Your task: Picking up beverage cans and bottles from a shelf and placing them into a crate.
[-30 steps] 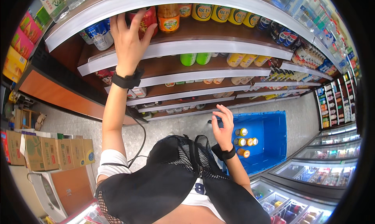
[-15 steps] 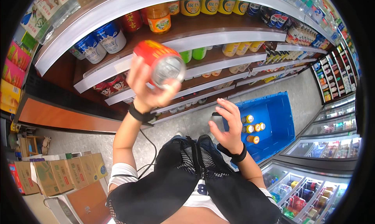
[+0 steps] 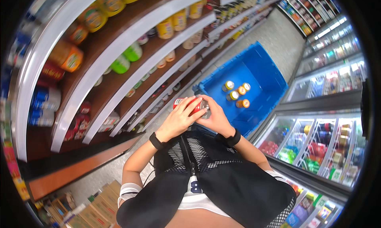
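A red drink can (image 3: 195, 106) with a silver end lies sideways between my hands, in front of my chest. My left hand (image 3: 179, 116) is wrapped over its body, partly hiding it. The fingers of my right hand (image 3: 214, 117) close round the silver end. Beyond my right hand sits a blue crate (image 3: 258, 81). Inside it several cans stand on the bottom, among them a yellow-and-black can (image 3: 232, 95) and an orange can (image 3: 243, 103).
Shelves (image 3: 131, 33) with drinks run along the left, holding yellow cans (image 3: 179, 20), green cans (image 3: 132, 52) and an orange-labelled bottle (image 3: 66, 55). Glass-fronted coolers (image 3: 317, 144) line the right side. Cardboard boxes (image 3: 99, 206) stand at the lower left.
My left hand has brought the red can down and right from the shelf side to my chest, and my right hand has taken hold of it too. My view has turned toward the crate.
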Motion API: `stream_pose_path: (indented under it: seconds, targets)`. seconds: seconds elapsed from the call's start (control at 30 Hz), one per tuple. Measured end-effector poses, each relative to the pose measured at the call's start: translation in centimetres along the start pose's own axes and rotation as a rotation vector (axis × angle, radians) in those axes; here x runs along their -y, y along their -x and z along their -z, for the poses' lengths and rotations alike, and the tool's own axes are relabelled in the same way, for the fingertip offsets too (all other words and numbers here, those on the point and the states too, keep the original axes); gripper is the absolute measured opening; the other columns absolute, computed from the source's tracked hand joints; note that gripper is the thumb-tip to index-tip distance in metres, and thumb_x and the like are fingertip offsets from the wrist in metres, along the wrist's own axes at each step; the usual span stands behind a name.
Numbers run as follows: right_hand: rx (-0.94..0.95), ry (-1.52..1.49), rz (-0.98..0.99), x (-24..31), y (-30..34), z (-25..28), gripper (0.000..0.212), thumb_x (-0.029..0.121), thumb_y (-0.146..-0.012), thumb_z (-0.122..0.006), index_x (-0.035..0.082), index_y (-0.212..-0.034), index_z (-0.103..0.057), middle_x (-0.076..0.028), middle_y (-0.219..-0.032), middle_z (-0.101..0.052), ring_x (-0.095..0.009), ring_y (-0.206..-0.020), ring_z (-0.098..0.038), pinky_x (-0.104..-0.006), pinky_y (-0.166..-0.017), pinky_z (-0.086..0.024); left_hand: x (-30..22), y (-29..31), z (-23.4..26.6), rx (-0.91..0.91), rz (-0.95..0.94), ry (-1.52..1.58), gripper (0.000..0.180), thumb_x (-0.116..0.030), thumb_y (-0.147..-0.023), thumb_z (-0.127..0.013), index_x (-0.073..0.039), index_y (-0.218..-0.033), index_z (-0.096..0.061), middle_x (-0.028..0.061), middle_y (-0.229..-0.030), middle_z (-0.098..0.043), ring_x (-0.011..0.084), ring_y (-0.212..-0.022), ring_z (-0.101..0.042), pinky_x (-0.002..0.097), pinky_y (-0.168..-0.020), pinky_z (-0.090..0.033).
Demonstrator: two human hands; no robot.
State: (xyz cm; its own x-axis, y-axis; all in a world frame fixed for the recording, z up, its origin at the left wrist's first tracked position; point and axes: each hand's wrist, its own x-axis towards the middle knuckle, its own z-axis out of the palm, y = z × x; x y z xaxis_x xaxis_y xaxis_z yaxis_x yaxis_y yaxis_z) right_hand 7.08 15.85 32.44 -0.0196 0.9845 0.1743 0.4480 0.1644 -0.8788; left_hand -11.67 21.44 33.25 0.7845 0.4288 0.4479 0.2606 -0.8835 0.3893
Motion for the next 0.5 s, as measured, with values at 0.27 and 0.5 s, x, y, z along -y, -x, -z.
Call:
stream_pose_path:
  seconds: [0.27, 0.5]
  targets:
    - [-0.173, 0.128, -0.385, -3.2, 3.2, 0.5, 0.063, 0.027, -0.069, -0.08, 0.005, -0.121, -0.051, -0.017, -0.114, -0.063, -0.036, -0.104, -0.063, -0.0425, -0.085, -0.052, 1.3, -2.4, -6.2, 0.264, 0.009, 0.276, 0.058, 0.003, -0.075, -0.062, -0.008, -0.131, -0.051, 0.0144, -0.142, -0.046, 0.0347, -0.133, -0.043, 0.0446, -0.105, -0.043]
    - [-0.403, 0.365, -0.713, -11.3, 6.8, 2.2, 0.066, 0.034, -0.066, -0.082, 0.008, -0.12, -0.052, -0.02, -0.111, -0.063, -0.038, -0.099, -0.063, -0.0463, -0.081, -0.052, 0.2, -4.5, -9.4, 0.415, 0.04, 0.399, 0.029, -0.007, -0.083, -0.062, -0.004, -0.111, -0.059, 0.0115, -0.103, -0.066, 0.0292, -0.098, -0.063, 0.0389, -0.085, -0.052]
